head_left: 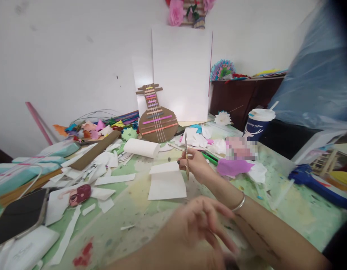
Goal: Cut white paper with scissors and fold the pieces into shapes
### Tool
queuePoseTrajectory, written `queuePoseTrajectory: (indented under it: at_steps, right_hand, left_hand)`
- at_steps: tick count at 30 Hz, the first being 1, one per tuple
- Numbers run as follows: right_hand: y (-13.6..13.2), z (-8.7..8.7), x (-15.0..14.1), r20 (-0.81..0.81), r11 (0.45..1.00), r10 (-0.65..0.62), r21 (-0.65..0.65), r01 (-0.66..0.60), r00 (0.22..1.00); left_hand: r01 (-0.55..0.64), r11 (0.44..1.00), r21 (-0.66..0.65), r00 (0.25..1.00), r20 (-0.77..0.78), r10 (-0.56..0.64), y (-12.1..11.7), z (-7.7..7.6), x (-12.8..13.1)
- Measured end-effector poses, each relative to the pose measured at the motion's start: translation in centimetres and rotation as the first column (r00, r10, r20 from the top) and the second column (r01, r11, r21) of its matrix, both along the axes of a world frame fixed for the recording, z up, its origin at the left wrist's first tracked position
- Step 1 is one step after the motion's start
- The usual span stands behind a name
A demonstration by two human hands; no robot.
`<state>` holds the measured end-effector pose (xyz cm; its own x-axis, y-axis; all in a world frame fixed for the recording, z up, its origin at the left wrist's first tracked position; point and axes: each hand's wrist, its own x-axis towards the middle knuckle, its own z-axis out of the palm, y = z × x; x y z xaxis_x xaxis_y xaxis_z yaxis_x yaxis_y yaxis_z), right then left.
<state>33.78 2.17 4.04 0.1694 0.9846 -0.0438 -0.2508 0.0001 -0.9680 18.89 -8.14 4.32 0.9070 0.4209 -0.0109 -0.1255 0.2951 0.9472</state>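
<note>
My right hand (198, 165) is closed around a thin, upright, shiny object (187, 157), seen edge-on, whose kind I cannot make out. A small dark tip shows beside its fingers. Just left of this hand, a creased piece of white paper (167, 185) lies on the table. My left hand (200, 225) is nearer to me, over the table and in front of my right forearm. Its fingers are spread and blurred by motion, and nothing shows in them. Behind the paper is a roll of white paper (141, 148).
A cardboard lute (159, 123) with coloured strips leans before a white board (181, 75). Paper scraps (105, 161) and a phone (21, 210) lie left. At right are a coffee cup (257, 123), purple paper (233, 167) and a blue-handled tool (316, 183).
</note>
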Motion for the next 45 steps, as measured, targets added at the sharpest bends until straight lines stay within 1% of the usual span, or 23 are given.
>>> queuePoseTrajectory:
  at_steps: [2,4,5,6,7,10,12,14,17,22,25,26,27,28,29,30,32,33,35,37,39,42,45]
  right_hand:
    - [-0.1,0.1,0.0,-0.125,0.999,-0.024,0.021,0.027,0.992]
    - [-0.2,0.1,-0.1,-0.230,0.998,-0.033,0.046,0.044,0.973]
    - [-0.2,0.0,-0.1,-0.266,0.997,-0.030,0.062,0.048,0.963]
    - [-0.3,0.0,-0.2,-0.292,0.996,-0.027,0.078,0.052,0.956]
    - [-0.4,0.1,-0.3,-0.308,0.994,-0.027,0.092,0.058,0.951]
    - [-0.9,0.4,-0.8,-0.321,0.990,-0.048,0.110,0.088,0.946]
    - [-1.3,0.6,-1.2,-0.318,0.987,-0.078,0.106,0.117,0.945]
    - [-1.6,0.7,-1.6,-0.324,0.985,-0.088,0.112,0.131,0.942]
    - [-1.7,0.6,-1.9,-0.331,0.984,-0.065,0.138,0.116,0.941]
    - [-1.5,0.6,-1.5,-0.324,0.973,-0.102,0.165,0.162,0.941]
    - [-1.4,1.0,-1.2,-0.316,0.964,-0.145,0.167,0.206,0.937]
    - [-1.4,1.0,-1.1,-0.318,0.961,-0.156,0.168,0.217,0.935]
    - [-1.4,1.0,-1.1,-0.324,0.958,-0.164,0.171,0.228,0.932]
    - [-1.3,1.0,-1.0,-0.335,0.955,-0.169,0.176,0.238,0.927]
    - [-1.3,0.9,-1.0,-0.348,0.952,-0.173,0.182,0.247,0.921]
    - [-1.3,0.8,-1.0,-0.361,0.950,-0.173,0.185,0.252,0.916]
    - [-1.1,0.7,-1.1,-0.379,0.949,-0.168,0.187,0.253,0.910]
    - [-1.1,0.6,-1.2,-0.383,0.950,-0.162,0.190,0.249,0.910]
    - [-1.1,0.6,-1.3,-0.386,0.946,-0.153,0.209,0.248,0.910]
    - [-1.2,0.7,-1.4,-0.401,0.932,-0.147,0.249,0.262,0.904]
    - [-1.3,0.8,-1.5,-0.425,0.921,-0.128,0.284,0.267,0.896]
    - [-1.7,0.9,-1.7,-0.417,0.919,-0.087,0.317,0.235,0.905]
    - [-1.9,1.0,-1.9,-0.360,0.924,-0.043,0.340,0.174,0.932]
  left_hand:
    - [-0.325,0.932,0.162,0.923,-0.161,0.350,3.0,0.7,0.6]
    - [-0.429,0.814,0.391,0.809,-0.235,0.539,5.4,0.6,0.1]
    - [-0.457,0.729,0.510,0.757,-0.208,0.620,6.2,0.4,-0.3]
    - [-0.480,0.604,0.636,0.710,-0.122,0.693,6.9,0.1,-0.9]
    - [-0.498,0.442,0.746,0.668,0.006,0.744,7.4,-0.1,-1.3]
    - [-0.453,-0.063,0.889,0.589,0.351,0.728,7.9,-0.7,-1.8]
    - [-0.332,-0.260,0.907,0.571,0.413,0.710,7.9,-0.8,-1.1]
    - [-0.222,-0.340,0.914,0.549,0.405,0.731,7.9,-1.0,0.1]
    - [-0.146,-0.403,0.903,0.518,0.417,0.747,8.4,-1.3,1.5]
    - [-0.108,-0.456,0.883,0.463,0.451,0.763,9.5,-1.2,1.0]
    - [-0.160,-0.428,0.889,0.371,0.456,0.809,10.1,-0.8,-0.1]
    - [-0.192,-0.383,0.903,0.324,0.427,0.844,10.4,-0.7,-0.4]
    - [-0.230,-0.303,0.925,0.278,0.361,0.890,10.7,-0.6,-0.7]
    - [-0.277,-0.176,0.945,0.247,0.247,0.937,11.0,-0.5,-1.0]
    - [-0.336,0.001,0.942,0.245,0.086,0.966,11.3,-0.5,-1.2]
    - [-0.405,0.205,0.891,0.278,-0.094,0.956,11.6,-0.6,-1.4]
    - [-0.524,0.585,0.619,0.436,-0.396,0.808,12.0,-0.8,-1.6]
    - [-0.547,0.718,0.430,0.537,-0.477,0.695,12.1,-0.8,-1.7]
    - [-0.483,0.874,0.056,0.747,-0.494,0.445,11.9,-0.9,-1.6]
    - [-0.307,0.922,-0.236,0.911,-0.354,0.213,11.2,-0.8,-1.4]
    - [-0.141,0.904,-0.403,0.986,-0.140,0.091,10.2,-0.9,-0.9]
    - [-0.104,0.882,-0.459,0.980,0.102,0.168,9.2,-1.0,0.0]
    - [-0.240,0.866,-0.439,0.927,0.162,0.339,9.2,-1.2,0.3]
